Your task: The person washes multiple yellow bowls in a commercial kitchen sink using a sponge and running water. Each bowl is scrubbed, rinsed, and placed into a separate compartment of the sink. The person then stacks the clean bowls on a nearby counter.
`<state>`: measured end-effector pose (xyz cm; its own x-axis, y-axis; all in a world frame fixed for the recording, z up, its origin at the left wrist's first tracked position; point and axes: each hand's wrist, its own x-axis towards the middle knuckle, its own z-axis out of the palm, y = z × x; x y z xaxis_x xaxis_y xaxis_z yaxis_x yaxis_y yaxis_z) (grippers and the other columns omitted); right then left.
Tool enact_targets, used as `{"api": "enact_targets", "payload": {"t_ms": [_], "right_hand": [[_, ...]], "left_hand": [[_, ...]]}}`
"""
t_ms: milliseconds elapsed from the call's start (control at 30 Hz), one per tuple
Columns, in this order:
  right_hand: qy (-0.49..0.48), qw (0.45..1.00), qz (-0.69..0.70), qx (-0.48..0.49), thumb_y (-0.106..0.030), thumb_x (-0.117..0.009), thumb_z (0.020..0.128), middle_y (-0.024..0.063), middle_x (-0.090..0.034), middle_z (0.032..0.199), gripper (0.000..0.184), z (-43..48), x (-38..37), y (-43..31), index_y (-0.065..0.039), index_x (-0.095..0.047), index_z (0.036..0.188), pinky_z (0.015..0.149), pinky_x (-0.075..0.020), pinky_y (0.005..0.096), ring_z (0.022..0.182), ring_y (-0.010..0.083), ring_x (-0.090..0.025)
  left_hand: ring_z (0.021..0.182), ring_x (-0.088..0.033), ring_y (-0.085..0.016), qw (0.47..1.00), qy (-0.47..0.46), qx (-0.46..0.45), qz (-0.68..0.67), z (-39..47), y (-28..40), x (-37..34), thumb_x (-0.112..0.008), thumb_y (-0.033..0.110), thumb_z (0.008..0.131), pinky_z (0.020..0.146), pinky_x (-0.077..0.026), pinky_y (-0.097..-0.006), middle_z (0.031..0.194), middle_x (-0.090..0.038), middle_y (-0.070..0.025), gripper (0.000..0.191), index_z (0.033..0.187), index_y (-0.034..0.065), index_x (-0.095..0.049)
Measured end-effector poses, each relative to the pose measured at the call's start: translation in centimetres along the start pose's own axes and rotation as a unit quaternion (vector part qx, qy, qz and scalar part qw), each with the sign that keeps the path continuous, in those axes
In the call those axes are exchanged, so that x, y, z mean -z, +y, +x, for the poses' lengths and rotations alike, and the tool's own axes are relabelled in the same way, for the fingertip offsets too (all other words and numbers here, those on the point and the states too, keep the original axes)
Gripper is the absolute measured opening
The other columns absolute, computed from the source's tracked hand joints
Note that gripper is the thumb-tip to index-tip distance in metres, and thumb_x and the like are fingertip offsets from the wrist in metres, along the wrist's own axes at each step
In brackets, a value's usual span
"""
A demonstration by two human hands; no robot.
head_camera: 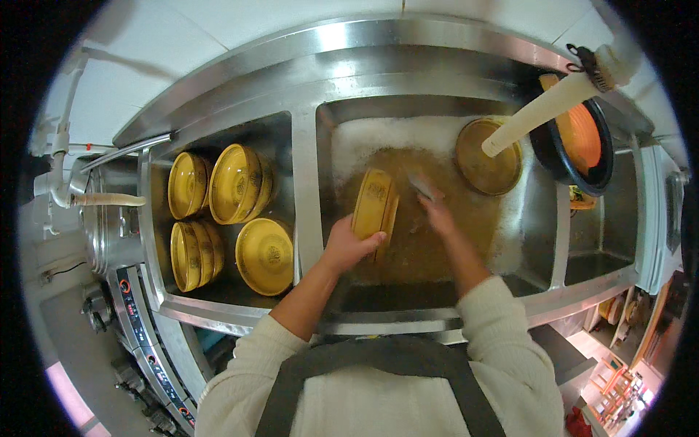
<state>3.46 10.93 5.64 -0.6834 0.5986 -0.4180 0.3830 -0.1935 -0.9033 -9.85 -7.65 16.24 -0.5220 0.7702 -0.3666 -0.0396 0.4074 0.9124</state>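
Observation:
My left hand grips a yellow bowl with dark printed marks, tilted on its side over the middle basin of a steel sink. Just right of the bowl, my right hand holds a light, flat item, blurred, perhaps a cloth or scrubber. Murky water with white foam fills the middle basin. A round yellow dish lies at its back right. In the left basin stand stacks of yellow bowls, with a single-looking bowl at the front right.
A pale hose hangs over the round dish. A black tub holding an orange container sits at the right divider. Another pale hose reaches the left basin's edge. A steel divider separates the left and middle basins.

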Motion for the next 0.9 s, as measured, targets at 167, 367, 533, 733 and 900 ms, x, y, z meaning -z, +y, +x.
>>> {"api": "enact_targets", "payload": {"t_ms": [167, 367, 533, 733, 900], "right_hand": [[0.036, 0.901, -0.226, 0.368, -0.034, -0.057, 0.079, 0.0141, -0.042, 0.133, 0.053, -10.4, -5.6, -10.8, -0.010, -0.049, 0.125, 0.103, -0.0281, 0.0387, 0.123, 0.0299, -0.039], [0.022, 0.991, -0.091, 0.100, -0.047, -0.052, 0.083, 0.0125, -0.055, 0.117, 0.053, -5.7, -3.5, -18.6, -0.009, -0.052, 0.120, 0.097, -0.0354, 0.0366, 0.114, 0.0274, -0.047], [-0.003, 0.913, 0.407, -0.025, -0.050, -0.042, 0.090, 0.0073, -0.049, 0.126, 0.058, -9.9, -4.5, -15.2, -0.006, -0.043, 0.128, 0.096, -0.0381, 0.0351, 0.113, 0.0217, -0.048], [0.172, 0.943, 0.245, 0.142, -0.039, -0.046, 0.090, 0.0113, -0.039, 0.133, 0.055, -17.9, -15.9, -15.4, -0.005, -0.035, 0.132, 0.103, -0.0283, 0.0401, 0.124, 0.0298, -0.034], [0.171, 0.790, -0.361, 0.464, -0.012, -0.060, 0.072, 0.0136, -0.032, 0.136, 0.053, -17.7, -18.5, -19.5, -0.013, -0.049, 0.124, 0.103, -0.0225, 0.0499, 0.127, 0.0402, -0.020]], "left_hand": [[0.079, -0.063, -0.021, 0.987, 0.026, -0.043, -0.149, 0.4, 1.4, -1.1, -0.073, 0.031, 0.064, 0.070, -0.049, -0.0338, 0.086, -0.064, -0.0128, 0.046, 0.096, -0.0001, -0.059], [0.081, -0.060, -0.017, 0.986, -0.142, -0.046, 0.073, -3.5, 7.1, 2.5, -0.072, 0.026, 0.068, 0.073, -0.048, -0.0315, 0.090, -0.064, -0.0084, 0.041, 0.098, 0.0008, -0.059], [0.085, -0.058, -0.014, 0.971, -0.067, -0.061, -0.222, -6.5, 11.3, 5.7, -0.065, 0.020, 0.079, 0.079, -0.047, -0.0312, 0.095, -0.062, -0.0048, 0.036, 0.108, 0.0006, -0.056], [0.083, -0.060, -0.019, 0.807, 0.067, -0.022, -0.587, -5.6, 13.2, 7.9, -0.063, 0.020, 0.082, 0.076, -0.048, -0.0317, 0.100, -0.061, -0.0087, 0.034, 0.109, 0.0014, -0.055], [0.082, -0.060, -0.018, 0.819, 0.074, -0.033, -0.567, -7.1, 12.7, 10.7, -0.062, 0.020, 0.083, 0.074, -0.048, -0.0314, 0.095, -0.062, -0.0073, 0.031, 0.106, -0.0005, -0.057]]}}
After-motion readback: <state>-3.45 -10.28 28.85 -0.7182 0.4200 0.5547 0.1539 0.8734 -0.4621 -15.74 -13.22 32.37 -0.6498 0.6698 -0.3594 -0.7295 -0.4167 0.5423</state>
